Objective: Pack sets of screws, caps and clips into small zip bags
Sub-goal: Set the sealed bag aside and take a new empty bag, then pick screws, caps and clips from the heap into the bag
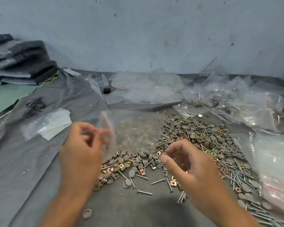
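Note:
My left hand [82, 151] holds a small clear zip bag [131, 130] by its left edge, lifted above the pile; the fingers are blurred. My right hand [185, 164] pinches a small brass clip [159, 153] between thumb and forefinger, just below the bag's lower right corner. Under both hands lies a wide pile of grey round caps [203, 133], silver screws [157, 181] and brass clips [121, 166] on a grey cloth [39, 169].
A stack of empty small zip bags [47, 125] lies at the left. Larger clear bags with parts [236, 99] crowd the back right, more bags [279, 169] at the right edge. Folded dark cloths [21, 61] are piled at the back left. A wall [138, 30] rises behind.

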`<action>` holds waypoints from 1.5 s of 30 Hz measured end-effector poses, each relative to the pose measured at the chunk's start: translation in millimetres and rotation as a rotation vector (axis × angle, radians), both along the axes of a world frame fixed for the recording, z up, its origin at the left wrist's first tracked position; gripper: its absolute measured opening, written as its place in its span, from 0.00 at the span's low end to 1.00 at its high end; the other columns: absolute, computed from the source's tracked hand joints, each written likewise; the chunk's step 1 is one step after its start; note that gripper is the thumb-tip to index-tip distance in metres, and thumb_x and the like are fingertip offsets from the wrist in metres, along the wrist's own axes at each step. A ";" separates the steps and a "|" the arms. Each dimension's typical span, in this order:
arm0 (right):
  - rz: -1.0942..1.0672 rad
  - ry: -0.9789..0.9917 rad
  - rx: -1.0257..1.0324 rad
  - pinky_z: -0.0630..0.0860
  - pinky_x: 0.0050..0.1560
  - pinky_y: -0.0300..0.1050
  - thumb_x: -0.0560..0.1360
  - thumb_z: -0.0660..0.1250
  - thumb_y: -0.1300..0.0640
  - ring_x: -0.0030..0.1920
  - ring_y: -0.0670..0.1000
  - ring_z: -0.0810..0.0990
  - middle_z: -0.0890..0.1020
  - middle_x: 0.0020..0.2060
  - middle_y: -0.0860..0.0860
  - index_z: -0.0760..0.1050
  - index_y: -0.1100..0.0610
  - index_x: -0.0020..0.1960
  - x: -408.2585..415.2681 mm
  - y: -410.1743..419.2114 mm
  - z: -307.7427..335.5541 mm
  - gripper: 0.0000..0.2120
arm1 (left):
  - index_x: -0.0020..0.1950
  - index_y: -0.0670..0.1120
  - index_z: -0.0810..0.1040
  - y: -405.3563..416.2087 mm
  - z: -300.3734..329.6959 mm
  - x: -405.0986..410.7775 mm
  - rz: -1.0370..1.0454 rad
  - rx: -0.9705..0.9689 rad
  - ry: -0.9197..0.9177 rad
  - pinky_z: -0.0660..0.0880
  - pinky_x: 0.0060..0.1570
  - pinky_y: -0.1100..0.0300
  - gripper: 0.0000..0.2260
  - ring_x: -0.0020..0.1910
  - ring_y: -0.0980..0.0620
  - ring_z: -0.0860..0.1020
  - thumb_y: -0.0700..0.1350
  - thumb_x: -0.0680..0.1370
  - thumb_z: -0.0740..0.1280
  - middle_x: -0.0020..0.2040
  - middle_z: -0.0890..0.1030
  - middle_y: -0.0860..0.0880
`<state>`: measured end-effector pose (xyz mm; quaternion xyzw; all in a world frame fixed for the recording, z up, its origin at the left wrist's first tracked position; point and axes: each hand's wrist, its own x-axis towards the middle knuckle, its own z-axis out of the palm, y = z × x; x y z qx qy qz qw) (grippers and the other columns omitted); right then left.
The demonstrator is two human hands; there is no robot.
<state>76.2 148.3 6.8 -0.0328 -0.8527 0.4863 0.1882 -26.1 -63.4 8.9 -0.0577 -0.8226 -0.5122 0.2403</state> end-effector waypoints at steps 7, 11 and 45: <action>-0.045 -0.214 0.476 0.76 0.65 0.46 0.81 0.65 0.53 0.58 0.40 0.75 0.77 0.59 0.38 0.75 0.41 0.63 -73.5 29.3 -14.4 0.13 | 0.44 0.56 0.76 -29.6 11.6 -14.0 0.190 -0.075 0.133 0.70 0.25 0.71 0.08 0.30 0.64 0.78 0.43 0.79 0.68 0.38 0.79 0.59; 0.060 -0.302 0.741 0.66 0.73 0.54 0.81 0.65 0.58 0.72 0.53 0.68 0.72 0.71 0.49 0.71 0.43 0.72 -125.4 28.2 -17.0 0.21 | 0.56 0.43 0.83 -4.7 -2.5 -3.4 -0.019 -0.386 0.242 0.74 0.47 0.67 0.11 0.42 0.57 0.78 0.33 0.77 0.70 0.49 0.83 0.51; -0.052 0.274 0.372 0.71 0.43 0.21 0.74 0.74 0.56 0.44 0.31 0.79 0.80 0.44 0.34 0.82 0.50 0.55 -2.8 25.6 3.0 0.10 | 0.65 0.58 0.77 33.6 -5.9 28.6 -0.388 -0.322 0.078 0.75 0.45 0.74 0.21 0.50 0.67 0.75 0.56 0.72 0.74 0.56 0.74 0.62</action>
